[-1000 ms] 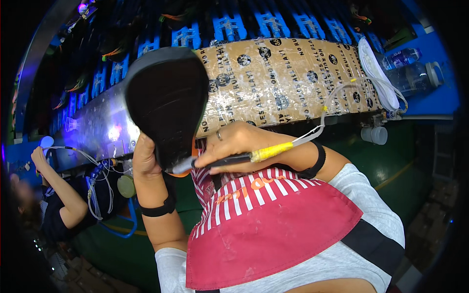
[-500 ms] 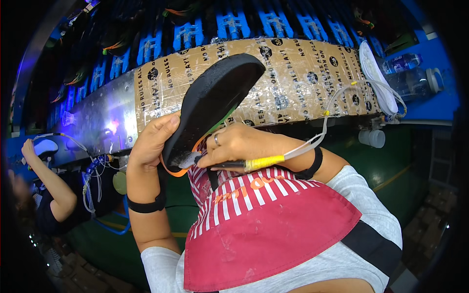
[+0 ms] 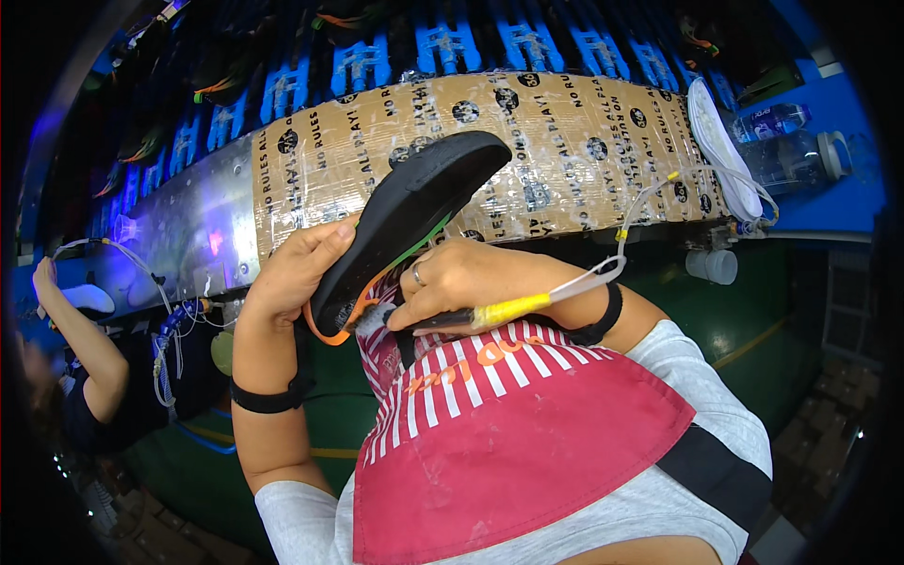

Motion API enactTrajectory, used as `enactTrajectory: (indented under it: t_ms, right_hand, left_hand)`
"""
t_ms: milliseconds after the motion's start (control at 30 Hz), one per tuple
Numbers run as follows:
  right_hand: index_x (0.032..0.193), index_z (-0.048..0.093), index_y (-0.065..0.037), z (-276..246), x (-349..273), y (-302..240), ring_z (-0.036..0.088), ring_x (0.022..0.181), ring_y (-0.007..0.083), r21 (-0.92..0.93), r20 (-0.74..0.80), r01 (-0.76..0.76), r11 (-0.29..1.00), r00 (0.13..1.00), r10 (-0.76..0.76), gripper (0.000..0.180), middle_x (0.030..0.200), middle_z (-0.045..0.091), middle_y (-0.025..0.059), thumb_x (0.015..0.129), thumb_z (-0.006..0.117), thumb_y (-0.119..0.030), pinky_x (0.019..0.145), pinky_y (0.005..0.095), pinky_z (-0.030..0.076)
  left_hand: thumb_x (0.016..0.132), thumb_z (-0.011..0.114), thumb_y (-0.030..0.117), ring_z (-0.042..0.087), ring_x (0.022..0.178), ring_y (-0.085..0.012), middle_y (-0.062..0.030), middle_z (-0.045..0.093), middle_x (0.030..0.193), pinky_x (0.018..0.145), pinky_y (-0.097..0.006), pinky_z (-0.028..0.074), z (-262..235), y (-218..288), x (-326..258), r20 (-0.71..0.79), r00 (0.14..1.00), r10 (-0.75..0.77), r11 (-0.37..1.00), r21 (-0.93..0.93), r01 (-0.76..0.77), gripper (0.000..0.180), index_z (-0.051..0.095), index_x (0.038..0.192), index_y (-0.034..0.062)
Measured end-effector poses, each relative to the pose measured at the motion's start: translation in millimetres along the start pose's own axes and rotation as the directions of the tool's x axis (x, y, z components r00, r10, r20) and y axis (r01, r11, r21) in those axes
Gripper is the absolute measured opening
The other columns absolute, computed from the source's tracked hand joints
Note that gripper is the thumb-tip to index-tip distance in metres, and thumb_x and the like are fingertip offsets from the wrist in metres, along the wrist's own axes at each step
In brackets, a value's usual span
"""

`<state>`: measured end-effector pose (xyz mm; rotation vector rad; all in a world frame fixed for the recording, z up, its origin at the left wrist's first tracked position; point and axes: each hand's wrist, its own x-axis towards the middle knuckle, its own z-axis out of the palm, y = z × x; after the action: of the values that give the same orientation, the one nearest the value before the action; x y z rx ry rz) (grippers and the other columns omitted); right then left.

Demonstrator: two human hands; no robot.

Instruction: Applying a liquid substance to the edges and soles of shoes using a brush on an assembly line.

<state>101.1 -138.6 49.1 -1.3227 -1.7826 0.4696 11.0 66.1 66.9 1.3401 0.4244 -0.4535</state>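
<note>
A black shoe sole (image 3: 405, 221) with an orange and green edge is tilted up before me, its orange end lowest. My left hand (image 3: 299, 271) grips it by the side near that end, thumb on top. My right hand (image 3: 452, 281) is closed around the black handle of a brush (image 3: 444, 322) with yellow wrapping and thin tubes running from its rear. Pale bristles at the brush's tip lie against the orange end of the sole; exactly where they touch is hard to make out.
Printed cardboard under clear film (image 3: 556, 198) covers the bench. A white sole (image 3: 723, 155) and plastic bottles (image 3: 789, 158) are at right, a translucent cup (image 3: 713, 266) below. Blue racks (image 3: 363, 68) line the back. At left, a co-worker's hand (image 3: 45, 275) is beside another white sole (image 3: 89, 299).
The black sole has come down slightly and turned more edge-on. The brush tip has shifted a little down and right along its orange end. The co-worker's hand has moved left and up.
</note>
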Motion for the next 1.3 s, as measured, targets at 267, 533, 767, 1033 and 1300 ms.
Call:
enactTrajectory:
  t_ms: [267,533,767,1033,1300]
  right_hand:
    - [0.095,0.065,-0.010,9.3,-3.5,12.2,0.056,0.062,0.0255,0.019,-0.125,0.034,0.999,0.992,-0.032,0.025,0.066,0.056,0.0082,0.070,0.069,-0.007,0.055,0.0339,0.044]
    - [0.096,0.068,-0.006,-31.5,-13.3,-2.6,0.062,0.066,0.0152,0.440,-0.362,-0.142,0.887,0.876,0.320,0.025,0.079,0.066,0.0092,0.071,0.072,-0.009,0.061,0.0246,0.047]
    - [0.098,0.064,0.004,-40.1,-23.4,-9.8,0.057,0.068,0.0121,0.465,-0.572,-0.200,0.862,0.676,0.465,0.027,0.083,0.063,0.0102,0.072,0.068,-0.003,0.059,0.0216,0.045]
    - [0.099,0.064,0.002,-38.3,-13.4,-12.4,0.058,0.071,0.0069,0.605,-0.555,-0.277,0.747,0.526,0.645,0.024,0.085,0.066,0.0075,0.076,0.067,-0.005,0.061,0.0188,0.046]
    - [0.094,0.065,0.001,-31.8,12.9,-8.6,0.061,0.068,0.0093,0.464,-0.644,-0.238,0.853,0.571,0.509,0.020,0.077,0.065,0.0077,0.075,0.066,-0.007,0.061,0.0227,0.048]
  left_hand:
    - [0.093,0.046,0.025,0.062,0.081,-0.0132,-0.0109,0.063,0.099,0.072,-0.025,0.052,-1.6,-7.1,7.2,-0.025,1.000,0.017,0.999,-0.039,-0.018,0.039,0.050,0.121,-0.0027]
    - [0.096,0.034,0.032,0.062,0.093,-0.0249,-0.0159,0.059,0.109,0.081,-0.038,0.051,-15.6,-38.6,21.9,-0.326,0.901,0.287,0.704,-0.566,-0.429,0.043,0.046,0.121,-0.0009]
    - [0.087,0.039,0.047,0.035,0.123,-0.0394,-0.0209,0.035,0.134,0.096,-0.059,0.033,-13.3,-43.8,20.5,-0.312,0.714,0.626,0.338,-0.716,-0.610,0.066,0.030,0.134,0.0026]
    - [0.082,0.040,0.051,0.037,0.121,-0.0408,-0.0255,0.037,0.131,0.094,-0.055,0.036,10.4,-82.3,30.9,-0.198,0.888,0.415,0.261,-0.909,-0.325,0.071,0.033,0.134,0.0043]
    - [0.078,0.041,0.059,0.050,0.110,-0.0364,-0.0152,0.049,0.124,0.089,-0.052,0.042,47.1,-81.6,40.4,-0.214,0.871,0.443,0.279,-0.890,-0.360,0.073,0.038,0.132,0.0100]
